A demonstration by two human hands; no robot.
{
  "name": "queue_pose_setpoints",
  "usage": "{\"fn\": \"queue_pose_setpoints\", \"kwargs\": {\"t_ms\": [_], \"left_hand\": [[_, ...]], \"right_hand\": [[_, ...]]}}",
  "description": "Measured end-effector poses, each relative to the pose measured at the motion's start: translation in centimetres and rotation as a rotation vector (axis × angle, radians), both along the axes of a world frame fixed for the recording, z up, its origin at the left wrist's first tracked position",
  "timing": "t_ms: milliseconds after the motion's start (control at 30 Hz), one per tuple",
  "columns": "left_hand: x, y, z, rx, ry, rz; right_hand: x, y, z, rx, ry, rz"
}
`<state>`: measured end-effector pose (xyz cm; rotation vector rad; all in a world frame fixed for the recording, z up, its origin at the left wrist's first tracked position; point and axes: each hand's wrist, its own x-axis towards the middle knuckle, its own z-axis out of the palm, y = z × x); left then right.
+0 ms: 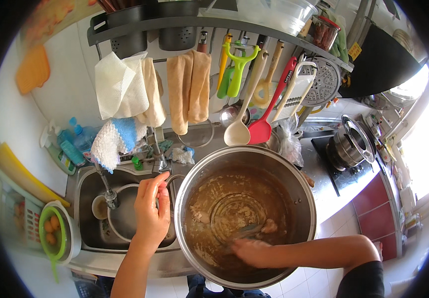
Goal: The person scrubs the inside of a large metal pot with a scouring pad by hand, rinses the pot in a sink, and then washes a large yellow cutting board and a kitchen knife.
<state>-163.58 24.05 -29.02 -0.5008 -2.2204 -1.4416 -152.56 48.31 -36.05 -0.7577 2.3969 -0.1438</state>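
A large stainless steel stockpot (pixel 245 149) stands tilted toward me, its inside wet and brownish with pale blotchy residue across the bottom. At its left side, my left hand (pixel 153 199) is curled around the pot's metal loop handle (pixel 175 178), thumb and forefinger toward the rim. My right hand (pixel 252 253) reaches over the right rim into the pot, low near the bottom, and is blurred by motion. A blurred grey-green thing (pixel 250 231) lies against its fingers; what it is and whether the hand grips it cannot be made out.
A steel sink (pixel 87 231) holds a basin (pixel 119 223) and small cup (pixel 99 207). The faucet (pixel 159 156) stands behind. Utensils, including a red spatula (pixel 261 130), hang above the pot. A green colander (pixel 53 246) holds eggs at left; a steel pot (pixel 343 149) sits on the right-hand stove.
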Motion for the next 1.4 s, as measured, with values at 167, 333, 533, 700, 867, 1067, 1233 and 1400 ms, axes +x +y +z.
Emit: {"fn": "queue_pose_setpoints", "kwargs": {"t_ms": [167,333,533,700,867,1067,1233,1400], "left_hand": [[0.2,-0.8,-0.4,-0.026,-0.004,0.020],[0.9,-1.8,-1.5,-0.023,-0.043,0.040],[1.4,-3.3,-3.3,-0.018,-0.076,0.071],[1.6,-3.4,-3.7,0.001,-0.079,0.080],[2.0,-3.9,-4.0,-0.038,-0.070,0.117],[2.1,-3.1,-3.6,-0.020,-0.061,0.062],[2.8,-4.0,-2.4,-0.029,-0.076,0.088],[2.9,-2.8,-1.1,-0.035,0.009,0.020]], "right_hand": [[-5.9,-6.3,-0.5,-0.072,0.063,0.026],[-12.1,-3.0,-0.8,-0.067,0.220,-0.161],[-9.2,6.0,-0.8,0.196,0.390,-0.253],[-3.1,6.2,1.8,0.414,-0.253,-0.268],[-0.6,-0.9,0.7,-0.039,-0.364,-0.100],[-7.1,-4.3,1.2,-0.441,0.172,-0.316],[-8.5,-1.4,7.6,-0.538,0.233,-0.554],[-8.1,0.2,14.4,-0.427,0.312,-0.554]]}}
